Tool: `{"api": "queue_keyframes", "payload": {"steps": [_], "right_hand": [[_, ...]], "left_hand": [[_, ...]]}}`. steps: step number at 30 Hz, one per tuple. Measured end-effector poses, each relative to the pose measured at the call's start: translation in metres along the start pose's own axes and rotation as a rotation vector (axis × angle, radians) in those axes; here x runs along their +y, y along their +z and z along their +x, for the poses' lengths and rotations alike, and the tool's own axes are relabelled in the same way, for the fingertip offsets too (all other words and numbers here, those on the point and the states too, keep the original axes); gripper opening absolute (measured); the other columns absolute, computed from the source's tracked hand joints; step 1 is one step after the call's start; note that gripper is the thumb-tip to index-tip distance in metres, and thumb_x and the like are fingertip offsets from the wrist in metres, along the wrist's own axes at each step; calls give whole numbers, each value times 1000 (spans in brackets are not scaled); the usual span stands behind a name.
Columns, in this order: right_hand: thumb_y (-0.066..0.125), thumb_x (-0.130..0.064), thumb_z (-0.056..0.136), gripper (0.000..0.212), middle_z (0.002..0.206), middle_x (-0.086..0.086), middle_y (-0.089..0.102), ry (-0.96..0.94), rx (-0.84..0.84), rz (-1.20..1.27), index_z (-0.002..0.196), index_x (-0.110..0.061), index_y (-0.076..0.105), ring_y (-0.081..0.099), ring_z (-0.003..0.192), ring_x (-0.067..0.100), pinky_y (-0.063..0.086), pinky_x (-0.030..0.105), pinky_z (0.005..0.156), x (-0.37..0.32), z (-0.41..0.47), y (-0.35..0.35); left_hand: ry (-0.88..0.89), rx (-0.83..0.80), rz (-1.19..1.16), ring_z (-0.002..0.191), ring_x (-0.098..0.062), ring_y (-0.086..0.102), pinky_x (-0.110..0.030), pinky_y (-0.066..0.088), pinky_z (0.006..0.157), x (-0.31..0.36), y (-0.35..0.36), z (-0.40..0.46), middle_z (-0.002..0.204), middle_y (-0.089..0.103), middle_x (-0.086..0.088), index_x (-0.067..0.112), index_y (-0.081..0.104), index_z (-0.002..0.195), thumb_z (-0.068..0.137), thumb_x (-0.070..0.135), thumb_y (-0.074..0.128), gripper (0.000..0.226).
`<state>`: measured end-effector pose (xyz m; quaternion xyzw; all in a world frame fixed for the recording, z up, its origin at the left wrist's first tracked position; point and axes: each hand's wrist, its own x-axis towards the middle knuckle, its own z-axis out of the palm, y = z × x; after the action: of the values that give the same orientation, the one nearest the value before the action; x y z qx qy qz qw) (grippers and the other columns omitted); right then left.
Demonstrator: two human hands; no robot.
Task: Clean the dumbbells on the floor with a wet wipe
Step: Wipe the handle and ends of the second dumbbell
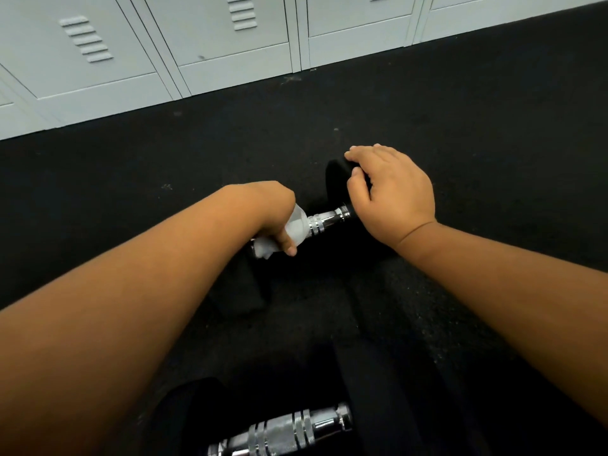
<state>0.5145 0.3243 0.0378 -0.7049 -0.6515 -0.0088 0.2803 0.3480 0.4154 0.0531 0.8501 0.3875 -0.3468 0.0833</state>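
1. The left hand (276, 222) is gripping a white wet wipe (297, 227), with the fingers curled round it and round the chrome handle (324, 220) of the far dumbbell (332, 179); the thumb is pointing down at the near side of the bar.
2. The wet wipe is wrapping the near-left part of that handle, and a crumpled end of it is sticking out below the hand.
3. The right hand (390, 189) is resting on the black head at the far-right end of the same dumbbell, its fingers bent over the top edge of the head and holding it.
4. This far dumbbell is lying on the black floor (477, 126), angled from lower left to upper right; its other black head is sitting under the left forearm.
5. A near dumbbell (296, 429) is lying on the floor at the bottom of the view, its ridged chrome handle showing between dark heads, well apart from both hands.
6. Pale grey lockers (230, 44) are standing along the far edge of the floor.
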Motion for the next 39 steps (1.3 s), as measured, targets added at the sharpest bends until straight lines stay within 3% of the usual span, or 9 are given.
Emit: {"api": "queue_keyframes", "payload": {"steps": [3, 6, 8, 11, 18, 26, 32, 37, 39], "right_hand": [[41, -26, 94, 37, 128, -4, 64, 3, -5, 8, 123, -18, 63, 51, 128, 23, 39, 35, 105, 0, 0, 0], [42, -25, 94, 37, 128, -3, 64, 6, 1, 13, 123, -18, 64, 51, 128, 23, 37, 33, 106, -1, 0, -1], [42, -26, 94, 37, 127, -4, 64, 8, -4, 17, 123, -19, 64, 50, 128, 23, 38, 34, 105, -2, 0, -2], [40, -27, 94, 38, 127, -5, 64, 3, -2, 19, 122, -19, 63, 50, 129, 22, 40, 35, 104, 0, 0, -1], [39, -28, 93, 39, 128, -5, 64, 6, -1, 11, 122, -20, 63, 51, 128, 23, 40, 35, 105, 2, 0, 2], [37, -31, 93, 40, 131, -7, 61, 20, -21, 19, 125, -23, 61, 47, 132, 20, 42, 40, 103, 1, 0, 1], [39, -28, 93, 39, 129, -6, 62, -1, 9, 13, 123, -21, 62, 49, 130, 20, 40, 36, 105, 2, -3, 1], [40, -27, 94, 38, 128, -5, 63, 8, 3, 11, 123, -20, 63, 49, 129, 21, 40, 35, 106, 1, -2, 0], [39, -28, 94, 38, 129, -5, 62, 16, -7, 6, 124, -21, 62, 49, 130, 20, 39, 35, 106, 0, 1, 0]], "left_hand": [[-2, -83, -115, 77, -17, 62, -31, 48, 72, -1, 0, -1, 75, 65, 4, 25, 58, 73, 65, 54, 79, 37], [29, -158, -161, 90, -21, 62, -34, 49, 84, 0, -2, 2, 89, 66, 3, 22, 63, 90, 72, 51, 76, 37], [40, -216, -73, 97, -21, 62, -32, 47, 87, -4, -9, 0, 101, 66, 0, 16, 64, 103, 79, 39, 75, 35], [19, -261, 126, 100, -23, 60, -29, 44, 81, -7, -17, -1, 106, 64, -2, 19, 61, 99, 77, 29, 76, 29], [51, -210, -198, 89, -19, 66, -35, 52, 88, -6, -9, 7, 87, 69, 4, 23, 65, 82, 65, 40, 86, 32], [142, 55, -365, 79, -14, 60, -29, 46, 72, 1, 7, 11, 81, 61, 7, 29, 50, 81, 71, 46, 79, 35], [35, -233, -100, 95, -22, 65, -35, 48, 92, -4, 1, 2, 99, 69, -3, 14, 60, 92, 76, 34, 78, 31], [76, -171, -209, 89, -21, 65, -38, 53, 87, -1, 1, 11, 90, 67, -1, 25, 53, 82, 72, 42, 79, 33], [87, -120, -312, 88, -21, 65, -38, 53, 86, 3, 3, 14, 90, 66, 0, 23, 56, 91, 76, 42, 76, 31]]}}
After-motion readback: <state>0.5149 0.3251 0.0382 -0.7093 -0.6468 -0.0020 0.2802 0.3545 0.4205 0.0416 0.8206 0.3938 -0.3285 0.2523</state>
